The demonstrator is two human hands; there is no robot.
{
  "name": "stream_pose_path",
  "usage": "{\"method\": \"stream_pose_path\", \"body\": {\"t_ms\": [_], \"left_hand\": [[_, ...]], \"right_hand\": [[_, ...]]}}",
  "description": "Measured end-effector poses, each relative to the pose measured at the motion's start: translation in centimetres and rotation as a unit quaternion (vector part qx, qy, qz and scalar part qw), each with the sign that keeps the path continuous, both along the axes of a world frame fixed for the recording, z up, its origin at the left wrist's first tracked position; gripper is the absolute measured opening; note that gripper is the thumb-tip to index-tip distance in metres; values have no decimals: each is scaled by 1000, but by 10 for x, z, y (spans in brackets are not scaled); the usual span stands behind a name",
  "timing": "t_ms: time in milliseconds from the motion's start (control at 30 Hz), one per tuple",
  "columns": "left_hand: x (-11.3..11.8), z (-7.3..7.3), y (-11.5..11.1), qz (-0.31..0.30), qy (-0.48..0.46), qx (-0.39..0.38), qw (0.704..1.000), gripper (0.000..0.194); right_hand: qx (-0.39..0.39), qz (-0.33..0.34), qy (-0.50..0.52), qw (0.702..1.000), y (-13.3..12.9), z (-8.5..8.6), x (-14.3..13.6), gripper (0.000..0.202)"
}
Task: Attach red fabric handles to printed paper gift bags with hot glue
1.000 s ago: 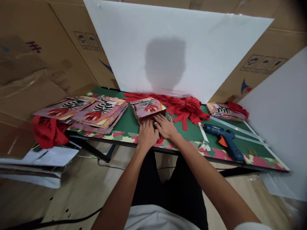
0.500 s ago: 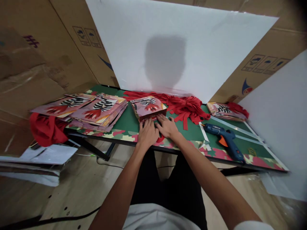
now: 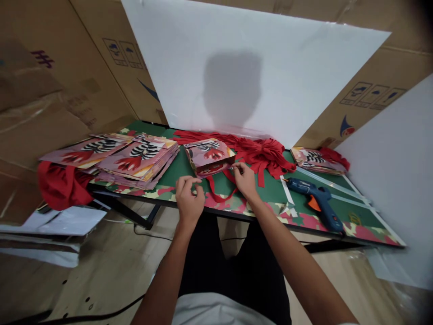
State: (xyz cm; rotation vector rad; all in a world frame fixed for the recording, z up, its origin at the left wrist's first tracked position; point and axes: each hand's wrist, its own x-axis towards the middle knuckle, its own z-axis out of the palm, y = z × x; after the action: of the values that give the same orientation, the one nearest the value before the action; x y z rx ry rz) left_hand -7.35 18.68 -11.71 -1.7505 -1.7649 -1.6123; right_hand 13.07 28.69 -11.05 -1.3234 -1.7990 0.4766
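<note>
A paper gift bag (image 3: 211, 155) with a pink print of striped and red shapes lies on the green table, its open mouth facing me. From that mouth a red ribbon (image 3: 218, 197) loops out onto the table. My left hand (image 3: 190, 198) is raised left of the ribbon at the table's front edge, fingers loosely curled and apart, with nothing seen in it. By the bag's right front corner, my right hand (image 3: 244, 179) has thumb and fingers pinched together. Whatever small thing is in that pinch is too small to make out.
Flat printed bags (image 3: 135, 158) are stacked at left, with red ribbon (image 3: 64, 185) hanging off the edge. A ribbon bundle (image 3: 262, 151) lies behind. A blue glue gun (image 3: 318, 196), glue sticks (image 3: 333, 180) and a white paper strip (image 3: 287, 192) are at right.
Both hands have left the bag's mouth, where they were pressing. The left moved left and back, the right slightly right. The red ribbon loop is now uncovered; the bag stayed put.
</note>
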Motion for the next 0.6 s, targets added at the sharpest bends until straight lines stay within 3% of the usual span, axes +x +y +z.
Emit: {"method": "stream_pose_path", "body": {"t_ms": [200,433,600], "left_hand": [[3,4,8,-108,58,-68,990,25],[5,-10,4,-130,99,-173,971,27],[-4,-9,-3,-155,101,-202,962,30]], "right_hand": [[-32,53,25,998,0,3,0,33],[-72,101,-4,992,1,5,8,44],[-112,88,-11,990,3,0,22,46]]}}
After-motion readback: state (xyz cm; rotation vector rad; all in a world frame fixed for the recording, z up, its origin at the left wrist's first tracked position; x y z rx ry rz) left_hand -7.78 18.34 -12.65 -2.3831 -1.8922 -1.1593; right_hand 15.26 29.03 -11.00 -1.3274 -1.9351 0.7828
